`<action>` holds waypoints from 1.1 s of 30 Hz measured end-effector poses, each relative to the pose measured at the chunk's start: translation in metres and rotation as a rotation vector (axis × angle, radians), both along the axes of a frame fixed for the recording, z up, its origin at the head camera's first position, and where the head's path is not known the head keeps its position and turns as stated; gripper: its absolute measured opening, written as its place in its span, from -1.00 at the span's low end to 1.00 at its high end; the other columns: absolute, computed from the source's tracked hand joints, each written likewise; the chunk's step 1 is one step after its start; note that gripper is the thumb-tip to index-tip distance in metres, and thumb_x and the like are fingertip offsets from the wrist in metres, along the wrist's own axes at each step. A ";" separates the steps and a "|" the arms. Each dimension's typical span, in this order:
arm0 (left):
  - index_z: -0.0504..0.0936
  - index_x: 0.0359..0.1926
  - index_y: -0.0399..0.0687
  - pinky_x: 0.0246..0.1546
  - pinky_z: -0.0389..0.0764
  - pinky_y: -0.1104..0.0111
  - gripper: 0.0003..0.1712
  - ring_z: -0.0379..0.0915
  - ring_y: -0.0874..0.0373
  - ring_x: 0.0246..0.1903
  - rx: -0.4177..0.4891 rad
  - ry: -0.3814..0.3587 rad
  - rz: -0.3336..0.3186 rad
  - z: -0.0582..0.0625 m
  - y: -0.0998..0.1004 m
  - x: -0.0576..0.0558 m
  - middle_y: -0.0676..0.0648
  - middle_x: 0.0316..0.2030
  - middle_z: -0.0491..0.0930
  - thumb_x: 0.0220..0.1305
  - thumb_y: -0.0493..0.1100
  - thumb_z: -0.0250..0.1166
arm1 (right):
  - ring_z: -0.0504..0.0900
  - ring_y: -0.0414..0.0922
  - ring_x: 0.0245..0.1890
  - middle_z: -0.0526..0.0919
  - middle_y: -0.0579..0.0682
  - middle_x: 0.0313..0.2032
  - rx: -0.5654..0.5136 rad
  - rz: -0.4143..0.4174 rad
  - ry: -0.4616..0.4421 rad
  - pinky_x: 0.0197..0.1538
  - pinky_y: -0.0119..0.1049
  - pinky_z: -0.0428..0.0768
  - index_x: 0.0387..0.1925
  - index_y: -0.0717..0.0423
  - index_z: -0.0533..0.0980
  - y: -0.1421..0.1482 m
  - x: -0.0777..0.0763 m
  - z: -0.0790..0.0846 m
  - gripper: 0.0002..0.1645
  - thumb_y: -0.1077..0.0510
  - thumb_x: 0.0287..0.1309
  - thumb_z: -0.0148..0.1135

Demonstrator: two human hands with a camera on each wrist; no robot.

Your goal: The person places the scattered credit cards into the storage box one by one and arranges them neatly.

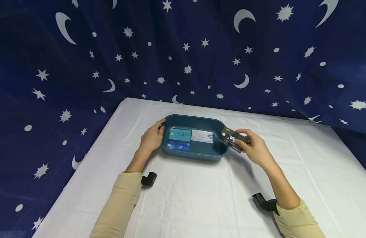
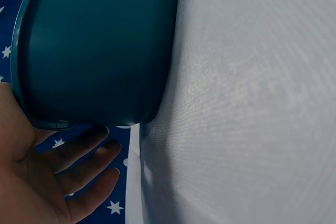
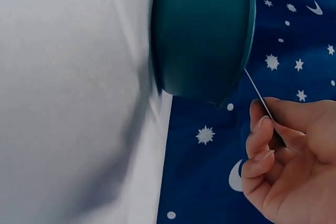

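A teal plastic basin point(image 1: 195, 155) stands on the white-covered table. Inside it lie a green VIP card point(image 1: 179, 134), a blue VIP card point(image 1: 177, 145) and a white VIP card point(image 1: 202, 136). My left hand point(image 1: 152, 137) grips the basin's left end at the rim, thumb and index finger there; its other fingers extend loosely below the rim in the left wrist view. With thumb and fingers my right hand point(image 1: 255, 148) pinches a black VIP card point(image 1: 227, 136), tilted over the basin's right rim. The right wrist view shows this card edge-on, a thin line beside the rim.
A white cloth point(image 1: 183, 198) covers the table. Behind it hangs a dark blue curtain point(image 1: 171, 59) with white moons and stars. Black wrist devices point(image 1: 149, 179) sit on both forearms.
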State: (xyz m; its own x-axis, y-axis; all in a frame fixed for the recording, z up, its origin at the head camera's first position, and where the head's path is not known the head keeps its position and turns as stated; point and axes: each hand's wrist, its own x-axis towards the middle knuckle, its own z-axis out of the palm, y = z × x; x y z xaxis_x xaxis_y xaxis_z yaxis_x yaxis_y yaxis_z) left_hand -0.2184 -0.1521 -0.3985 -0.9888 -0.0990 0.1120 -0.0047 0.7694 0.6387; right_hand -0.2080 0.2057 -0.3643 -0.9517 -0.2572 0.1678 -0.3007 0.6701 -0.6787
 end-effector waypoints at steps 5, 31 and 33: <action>0.35 0.35 0.11 -0.22 0.47 -0.10 -0.54 0.50 -0.24 -0.03 0.005 -0.002 -0.001 0.000 0.000 0.001 -0.20 0.17 0.47 0.50 -0.06 -0.08 | 0.48 -0.10 -0.56 0.54 0.13 -0.44 0.017 0.000 0.012 -0.49 -0.31 0.45 0.16 0.20 0.40 -0.004 -0.001 -0.001 -0.57 0.21 0.28 0.19; 0.33 0.36 0.07 -0.28 0.53 -0.06 -0.54 0.53 -0.22 -0.06 -0.011 0.008 -0.011 -0.001 -0.001 -0.001 -0.22 0.15 0.49 0.50 -0.09 -0.06 | 0.44 -0.12 -0.55 0.54 0.01 -0.54 0.014 0.031 0.110 -0.56 -0.34 0.34 0.08 0.25 0.49 -0.026 0.003 -0.014 -0.56 0.20 0.17 0.31; 0.33 0.36 0.06 -0.28 0.53 -0.05 -0.54 0.53 -0.22 -0.06 -0.011 0.008 -0.013 -0.002 0.000 -0.001 -0.22 0.15 0.48 0.50 -0.08 -0.07 | 0.44 -0.12 -0.53 0.54 0.02 -0.54 0.011 0.042 0.106 -0.57 -0.35 0.34 0.08 0.25 0.49 -0.027 0.003 -0.017 -0.57 0.21 0.18 0.30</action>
